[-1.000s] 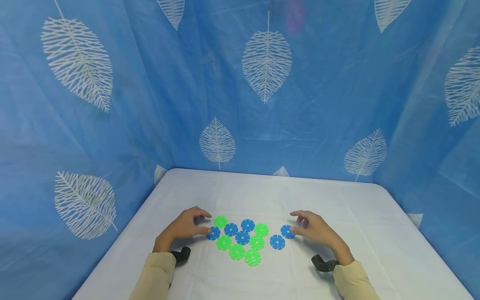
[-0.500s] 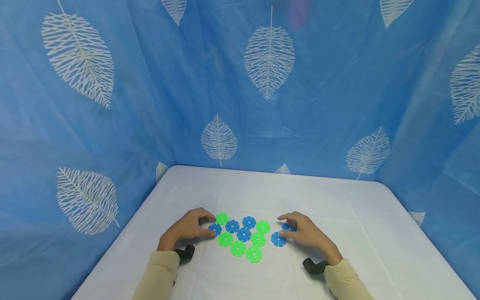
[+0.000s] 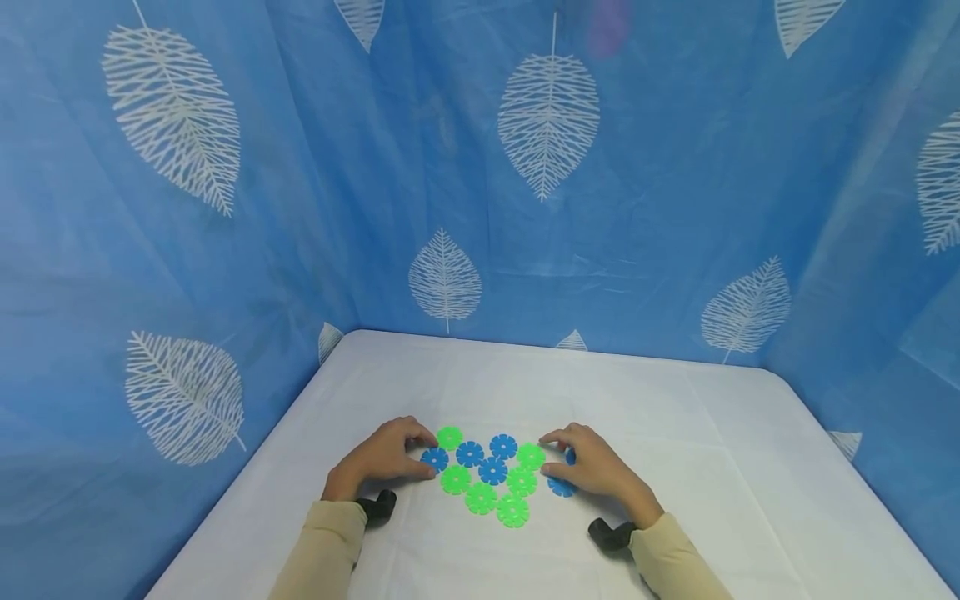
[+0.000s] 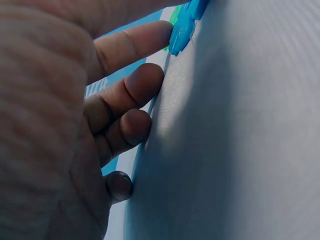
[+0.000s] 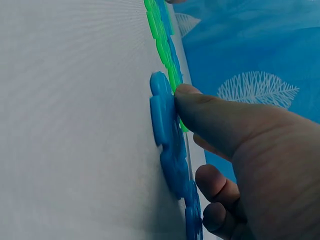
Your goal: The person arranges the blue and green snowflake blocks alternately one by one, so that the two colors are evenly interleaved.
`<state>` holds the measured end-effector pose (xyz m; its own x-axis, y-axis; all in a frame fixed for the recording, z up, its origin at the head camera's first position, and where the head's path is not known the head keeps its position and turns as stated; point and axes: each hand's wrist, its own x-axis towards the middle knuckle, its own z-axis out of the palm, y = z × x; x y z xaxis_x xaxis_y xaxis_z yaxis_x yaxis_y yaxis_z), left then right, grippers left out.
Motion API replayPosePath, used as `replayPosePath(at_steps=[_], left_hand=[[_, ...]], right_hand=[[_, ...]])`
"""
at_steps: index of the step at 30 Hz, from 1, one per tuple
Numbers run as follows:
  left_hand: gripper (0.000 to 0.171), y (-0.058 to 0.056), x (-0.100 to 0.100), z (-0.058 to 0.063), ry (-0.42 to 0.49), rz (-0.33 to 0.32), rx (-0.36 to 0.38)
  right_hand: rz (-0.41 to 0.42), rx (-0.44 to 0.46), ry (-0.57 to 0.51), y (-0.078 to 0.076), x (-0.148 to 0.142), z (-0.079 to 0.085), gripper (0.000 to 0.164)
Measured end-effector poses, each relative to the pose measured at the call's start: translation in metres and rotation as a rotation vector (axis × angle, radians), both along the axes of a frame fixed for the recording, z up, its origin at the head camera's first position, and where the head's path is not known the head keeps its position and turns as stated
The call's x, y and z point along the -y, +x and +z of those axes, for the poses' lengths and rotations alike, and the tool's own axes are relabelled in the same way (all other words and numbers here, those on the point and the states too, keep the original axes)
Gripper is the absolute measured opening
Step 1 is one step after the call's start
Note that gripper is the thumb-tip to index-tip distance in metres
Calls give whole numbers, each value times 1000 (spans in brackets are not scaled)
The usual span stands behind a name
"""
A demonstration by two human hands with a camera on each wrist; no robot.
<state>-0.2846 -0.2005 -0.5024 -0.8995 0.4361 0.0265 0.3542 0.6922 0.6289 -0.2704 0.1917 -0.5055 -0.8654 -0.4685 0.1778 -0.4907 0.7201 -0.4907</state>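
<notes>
Flat round notched discs, some blue and some green, lie in a loose cluster on the white table. My left hand (image 3: 386, 454) is at the cluster's left end, thumb and index finger spread beside a blue disc (image 3: 435, 459). In the left wrist view the index fingertip appears to meet this blue disc (image 4: 182, 34); the other fingers curve loosely. My right hand (image 3: 596, 467) reaches over two blue discs, partly hiding them; one blue disc (image 5: 167, 135) lies under the thumb in the right wrist view. Its thumb and index fingertips sit just right of a green disc (image 3: 531, 456).
More green discs (image 3: 481, 497) and blue discs (image 3: 492, 470) lie between the hands. The white-covered table (image 3: 465, 567) stretches around them. Blue cloth with white leaf prints (image 3: 442, 275) hangs behind and at the sides. A dark wrist device (image 3: 611, 535) sits on each wrist.
My right hand has moved left, over the two blue discs and toward the green ones. The left hand stays by its blue disc, having shifted slightly. The discs keep their arrangement; the view has turned slightly.
</notes>
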Motion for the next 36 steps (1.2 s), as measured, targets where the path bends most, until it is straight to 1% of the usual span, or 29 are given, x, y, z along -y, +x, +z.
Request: replayPosePath(at_steps=[6,11,19,30,36], left_hand=[[41,1,-2,-3,-17,6,10],[41,2,-3,-3,-27,19,28],[40,1,-4,-1,-39,16,17],[39,0,-2,-1,32,12,58],[37,3,-4,2,75,-8,77]], right_hand=[[-27,12,22,1,3,-2,38],[-56,9,28,2,7,0,34],[-74,-1,25,0,10,3,32],[-83,2,23,-2,11,3,32],[-81,-46,64,0,11,3,30]])
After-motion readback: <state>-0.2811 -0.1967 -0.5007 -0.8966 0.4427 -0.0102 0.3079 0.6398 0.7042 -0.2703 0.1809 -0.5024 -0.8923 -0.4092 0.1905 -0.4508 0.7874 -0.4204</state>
